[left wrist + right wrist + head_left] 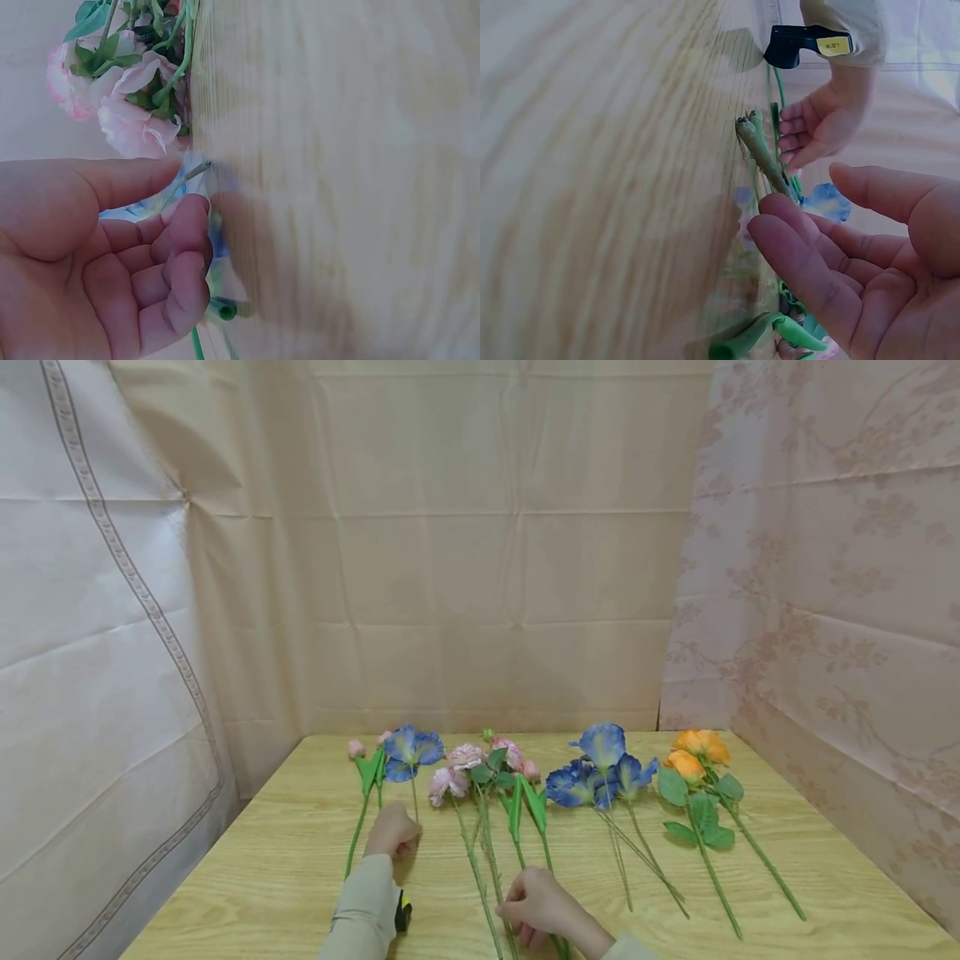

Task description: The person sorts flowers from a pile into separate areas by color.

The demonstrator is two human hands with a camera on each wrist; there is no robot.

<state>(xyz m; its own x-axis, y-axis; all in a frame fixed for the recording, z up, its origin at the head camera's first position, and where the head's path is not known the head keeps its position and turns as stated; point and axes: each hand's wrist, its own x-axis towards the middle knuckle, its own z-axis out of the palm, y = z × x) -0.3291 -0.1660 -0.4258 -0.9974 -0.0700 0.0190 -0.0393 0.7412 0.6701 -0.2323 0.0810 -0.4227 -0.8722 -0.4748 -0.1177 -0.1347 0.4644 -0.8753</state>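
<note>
My left hand [393, 831] hovers low over the table beside the thin stem of a single blue flower [403, 747]. In the left wrist view the thumb and bent fingers stand apart, with a stem end [198, 170] showing just beyond them. Pink tulips [356, 749] with green leaves lie to its left. My right hand [542, 902], fingers loosely bent, is by the lower stems of the pink flowers [448, 782] and the middle tulips. In the right wrist view stem ends [757, 146] lie past its fingertips, and no grip on them shows.
Several blue flowers [602, 747] with crossing stems lie right of centre. Orange roses [701, 745] with leafy stems lie at the far right. A black device with a yellow label [806, 45] sits at the left wrist. Cloth curtains [487, 568] surround the wooden table [262, 860].
</note>
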